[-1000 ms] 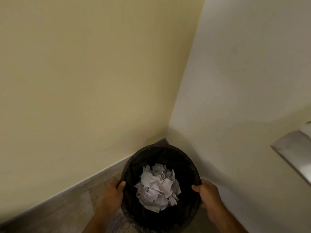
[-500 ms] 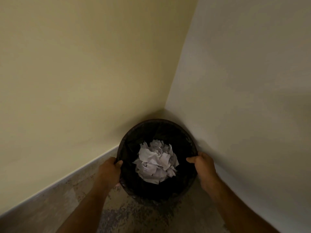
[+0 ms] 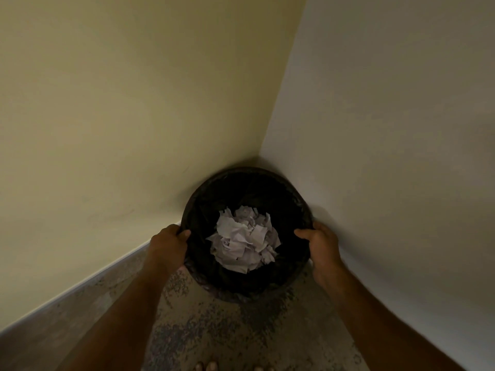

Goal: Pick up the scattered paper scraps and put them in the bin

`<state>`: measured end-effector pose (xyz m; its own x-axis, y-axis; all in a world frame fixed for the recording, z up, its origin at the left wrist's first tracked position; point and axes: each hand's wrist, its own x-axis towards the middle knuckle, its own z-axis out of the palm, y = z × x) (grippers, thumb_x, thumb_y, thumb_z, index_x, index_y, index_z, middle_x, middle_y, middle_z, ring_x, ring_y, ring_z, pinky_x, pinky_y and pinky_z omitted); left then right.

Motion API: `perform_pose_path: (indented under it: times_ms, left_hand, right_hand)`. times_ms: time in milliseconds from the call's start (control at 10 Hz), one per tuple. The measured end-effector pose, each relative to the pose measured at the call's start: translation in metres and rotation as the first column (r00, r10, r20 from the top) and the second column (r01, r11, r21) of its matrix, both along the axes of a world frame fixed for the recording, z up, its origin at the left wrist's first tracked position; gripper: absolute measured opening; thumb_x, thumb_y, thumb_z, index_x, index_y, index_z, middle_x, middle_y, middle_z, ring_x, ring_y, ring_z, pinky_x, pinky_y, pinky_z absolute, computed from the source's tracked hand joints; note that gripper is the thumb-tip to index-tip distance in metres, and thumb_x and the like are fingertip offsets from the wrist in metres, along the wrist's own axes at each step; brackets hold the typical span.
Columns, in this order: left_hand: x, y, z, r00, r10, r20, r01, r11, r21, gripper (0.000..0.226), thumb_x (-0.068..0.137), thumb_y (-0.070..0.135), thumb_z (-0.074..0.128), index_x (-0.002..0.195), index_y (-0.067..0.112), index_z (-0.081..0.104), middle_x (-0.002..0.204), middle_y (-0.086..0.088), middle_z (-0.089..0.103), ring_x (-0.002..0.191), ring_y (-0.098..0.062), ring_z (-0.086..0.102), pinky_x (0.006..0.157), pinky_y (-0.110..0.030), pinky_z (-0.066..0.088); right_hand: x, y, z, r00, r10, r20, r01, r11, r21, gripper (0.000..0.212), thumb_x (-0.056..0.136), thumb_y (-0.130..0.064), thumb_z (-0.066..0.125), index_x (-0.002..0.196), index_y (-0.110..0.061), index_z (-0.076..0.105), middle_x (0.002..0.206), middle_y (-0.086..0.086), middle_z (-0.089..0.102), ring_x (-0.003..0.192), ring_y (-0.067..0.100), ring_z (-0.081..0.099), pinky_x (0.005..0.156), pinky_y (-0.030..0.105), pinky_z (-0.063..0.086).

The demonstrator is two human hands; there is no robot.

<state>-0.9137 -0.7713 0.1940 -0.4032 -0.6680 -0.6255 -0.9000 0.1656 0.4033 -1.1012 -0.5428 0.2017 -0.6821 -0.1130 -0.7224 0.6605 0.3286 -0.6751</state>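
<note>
Toes (image 3: 206,366) peek in at 6 o'clock, on the speckled floor (image 3: 227,330). No loose scraps show on it.

Next come the 2 arms, reaching up & in. Left hand (image 3: 167,243) grips the bin (image 3: 267,180) rim at 9 o'clock, thumb hooked over the edge, fingers outside. Right hand (image 3: 322,243) grips the rim at 3 o'clock the same way. Both hold tight, not wide.

Inside the black bin sits a heap of paper scraps (image 3: 245,243), white & crumpled, in the middle, well below the rim.

Past it, at 12 o'clock, the yellow wall (image 3: 134,103) meets the white wall (image 3: 388,116). The bin is near that corner; can't tell if it touches.

Step, I think: scraps look all in, bin is going back to its corner. Next: set it flat on the floor, let go w/ both hands, don't tip it.
</note>
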Motion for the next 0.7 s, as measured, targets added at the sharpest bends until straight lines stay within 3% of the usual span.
perform_pose_path:
  times_ms: [100, 200, 300, 400, 500, 600, 700]
  left_hand:
    - [0.0, -0.002, 0.001, 1.0, 0.011, -0.003, -0.011, 1.0, -0.003, 0.033, 0.103, 0.029, 0.046, 0.102, 0.0, 0.061, 0.102, -0.021, 0.067, 0.087, -0.035, 0.059, 0.071, -0.034, 0.04]
    - [-0.001, -0.005, 0.001, 0.996, 0.077, -0.048, -0.074, 0.994, 0.076, 0.03, 0.103, 0.029, 0.048, 0.112, 0.004, 0.06, 0.106, -0.015, 0.066, 0.082, -0.034, 0.069, 0.06, -0.031, 0.053]
    - [0.001, -0.003, 0.005, 0.987, 0.142, -0.071, -0.132, 0.982, 0.137, 0.035, 0.102, 0.033, 0.049, 0.123, 0.007, 0.056, 0.113, -0.017, 0.064, 0.079, -0.038, 0.071, 0.063, -0.041, 0.061]
    - [0.004, 0.005, 0.006, 0.998, 0.01, -0.055, -0.006, 0.998, 0.065, 0.051, 0.1, 0.045, 0.046, 0.133, 0.006, 0.05, 0.124, -0.019, 0.063, 0.101, -0.039, 0.066, 0.077, -0.037, 0.053]
    - [0.005, 0.01, 0.013, 0.995, -0.008, -0.097, 0.013, 0.999, 0.043, 0.056, 0.098, 0.047, 0.048, 0.136, 0.005, 0.047, 0.129, -0.019, 0.06, 0.115, -0.037, 0.059, 0.081, -0.034, 0.043]
    - [0.005, 0.015, 0.027, 0.988, -0.098, -0.123, 0.085, 0.991, -0.107, 0.067, 0.092, 0.055, 0.053, 0.141, 0.01, 0.043, 0.139, -0.019, 0.053, 0.127, -0.039, 0.049, 0.099, -0.044, 0.043]
    - [0.005, 0.017, 0.041, 0.964, -0.231, -0.135, 0.19, 0.946, -0.263, 0.07, 0.091, 0.058, 0.053, 0.143, 0.013, 0.043, 0.14, -0.016, 0.052, 0.128, -0.038, 0.047, 0.102, -0.048, 0.043]
  right_hand:
    - [0.0, -0.001, -0.001, 1.0, 0.014, 0.007, -0.014, 1.0, -0.022, 0.059, 0.06, -0.01, 0.075, 0.119, -0.012, 0.067, 0.108, 0.008, 0.073, 0.094, 0.029, 0.07, 0.086, 0.044, 0.057]
    - [-0.005, -0.002, -0.002, 0.999, 0.009, 0.033, -0.007, 0.998, -0.056, 0.044, 0.072, -0.005, 0.074, 0.115, -0.01, 0.067, 0.104, 0.009, 0.074, 0.091, 0.029, 0.071, 0.074, 0.035, 0.057]
    - [-0.006, -0.002, 0.0, 0.998, 0.043, 0.047, -0.04, 0.997, -0.066, 0.047, 0.074, -0.009, 0.075, 0.12, -0.01, 0.065, 0.108, 0.009, 0.073, 0.093, 0.028, 0.071, 0.074, 0.033, 0.056]
    - [-0.005, 0.005, 0.003, 0.991, 0.133, 0.02, -0.131, 0.989, -0.065, 0.059, 0.075, -0.014, 0.077, 0.131, -0.009, 0.057, 0.122, 0.008, 0.067, 0.099, 0.026, 0.068, 0.075, 0.032, 0.055]
    - [-0.003, 0.009, 0.01, 0.988, 0.151, -0.018, -0.152, 0.988, -0.015, 0.073, 0.08, -0.018, 0.075, 0.144, -0.009, 0.042, 0.138, 0.004, 0.054, 0.115, 0.025, 0.058, 0.085, 0.036, 0.052]
    - [0.008, 0.019, 0.027, 0.963, 0.21, -0.171, -0.187, 0.972, 0.139, 0.085, 0.082, -0.032, 0.076, 0.151, -0.016, 0.03, 0.155, 0.006, 0.037, 0.138, 0.026, 0.04, 0.112, 0.043, 0.036]
    - [0.015, 0.024, 0.045, 0.928, 0.206, -0.31, -0.174, 0.976, 0.13, 0.066, 0.083, -0.03, 0.076, 0.142, -0.017, 0.046, 0.145, 0.005, 0.05, 0.132, 0.024, 0.048, 0.11, 0.044, 0.04]
